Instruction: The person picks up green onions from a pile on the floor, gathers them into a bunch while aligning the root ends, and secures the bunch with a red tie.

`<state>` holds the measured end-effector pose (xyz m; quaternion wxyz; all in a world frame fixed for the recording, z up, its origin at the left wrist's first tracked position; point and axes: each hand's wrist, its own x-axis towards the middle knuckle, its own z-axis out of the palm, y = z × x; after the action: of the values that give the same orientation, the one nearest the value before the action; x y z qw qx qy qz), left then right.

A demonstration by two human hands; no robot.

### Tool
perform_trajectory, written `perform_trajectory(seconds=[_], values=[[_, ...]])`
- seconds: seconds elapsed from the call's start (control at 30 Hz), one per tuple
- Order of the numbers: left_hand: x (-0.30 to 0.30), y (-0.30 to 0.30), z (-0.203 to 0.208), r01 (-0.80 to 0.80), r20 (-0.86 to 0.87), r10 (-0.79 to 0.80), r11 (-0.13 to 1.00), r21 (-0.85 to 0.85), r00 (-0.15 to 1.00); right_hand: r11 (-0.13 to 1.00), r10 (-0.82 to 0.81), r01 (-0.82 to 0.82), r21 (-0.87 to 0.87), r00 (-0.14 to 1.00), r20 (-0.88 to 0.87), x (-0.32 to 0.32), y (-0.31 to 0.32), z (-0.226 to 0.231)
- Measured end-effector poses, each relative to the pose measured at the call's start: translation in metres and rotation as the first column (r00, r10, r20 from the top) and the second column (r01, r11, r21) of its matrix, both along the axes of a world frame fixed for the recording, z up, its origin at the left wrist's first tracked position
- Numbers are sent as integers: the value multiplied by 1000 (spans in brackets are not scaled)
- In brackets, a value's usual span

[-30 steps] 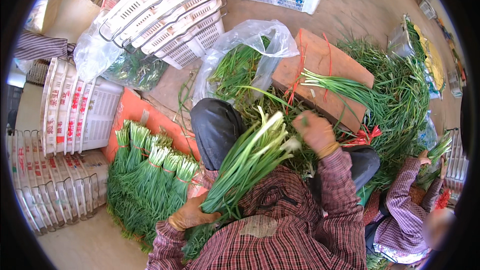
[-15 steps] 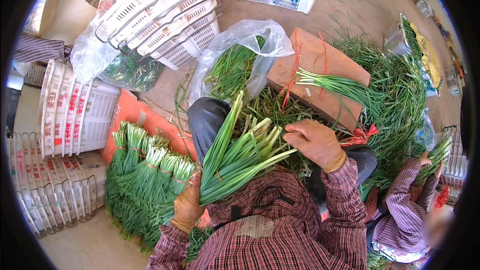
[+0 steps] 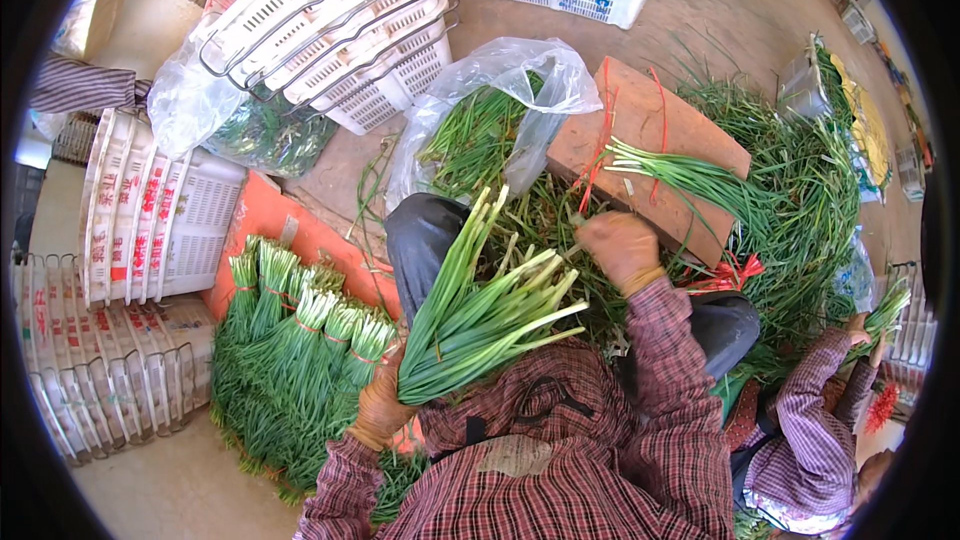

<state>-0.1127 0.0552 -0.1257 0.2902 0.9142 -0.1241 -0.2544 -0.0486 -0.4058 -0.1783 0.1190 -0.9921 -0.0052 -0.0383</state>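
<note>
My left hand (image 3: 380,400) grips a loose bunch of garlic chives (image 3: 480,325), pale stalk ends fanned up and to the right. My right hand (image 3: 620,248) is held beyond those ends, apart from the bunch, over the trimmings. Its fingers are pinched together; whatever they hold is too small to make out. To the left, several tied bundles of chives (image 3: 290,380) lie side by side. In front of my right hand, a reddish-brown block (image 3: 690,140) carries a few loose chives (image 3: 680,172) and red ties (image 3: 606,140).
A clear plastic bag (image 3: 570,80) holding greens stands ahead. Loose chives (image 3: 800,240) are heaped on the right, with red ties (image 3: 735,270) nearby. White crates (image 3: 200,220) are stacked left and far left. A co-worker (image 3: 810,430) holds greens at lower right; another person's sleeve (image 3: 85,85) shows far left.
My right hand has moved away from the stalk ends, a little farther out, and its fingers have come together. My left hand still holds the bunch. The whole view has shifted slightly.
</note>
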Motion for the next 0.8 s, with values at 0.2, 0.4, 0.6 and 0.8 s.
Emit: perform_trajectory(seconds=[0.2, 0.4, 0.6, 0.8], values=[[11, 6, 4, 22, -37, -23, 999, -28, 999, 972, 107, -22, 234, 928, -358, 33, 1, 95], [34, -20, 19, 121, -26, -121, 993, 12, 992, 745, 638, -332, 578, 606, -474, 69, 74, 28], [24, -7, 11, 120, 39, -123, 990, 72, 992, 780, 528, -255, 571, 758, -383, 57, 60, 15], [35, -21, 21, 131, -10, -130, 989, 64, 991, 970, -120, 198, 143, 898, -424, 39, -16, -11]])
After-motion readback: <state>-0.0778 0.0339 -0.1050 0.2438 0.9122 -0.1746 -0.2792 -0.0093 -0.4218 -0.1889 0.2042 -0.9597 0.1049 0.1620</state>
